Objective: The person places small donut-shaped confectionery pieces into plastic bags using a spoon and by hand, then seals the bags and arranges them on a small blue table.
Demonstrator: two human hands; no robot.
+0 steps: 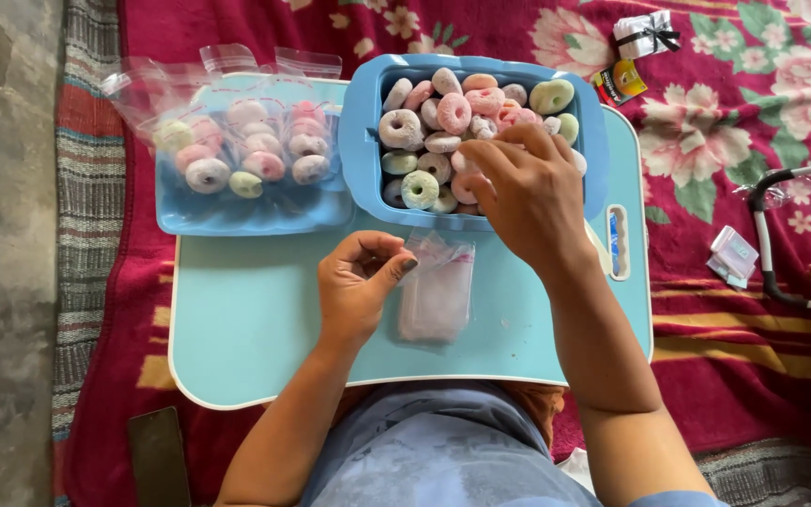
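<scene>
My left hand [360, 284] pinches the open top edge of a small clear plastic bag [437, 293] that lies on the light blue lap table [246, 329]. My right hand [525, 192] reaches into the blue tub [360, 141], its fingers down among the ring-shaped sugared candies [434, 117] in pink, white and green. Whether the fingers hold a candy is hidden by the hand itself.
A blue lid [237, 211] at the table's left back holds several filled clear bags of candy [246, 150]. The table sits on a red flowered blanket [753, 329]. A small packet [734, 255] and a metal tube [781, 188] lie at right, a dark phone [157, 457] at lower left.
</scene>
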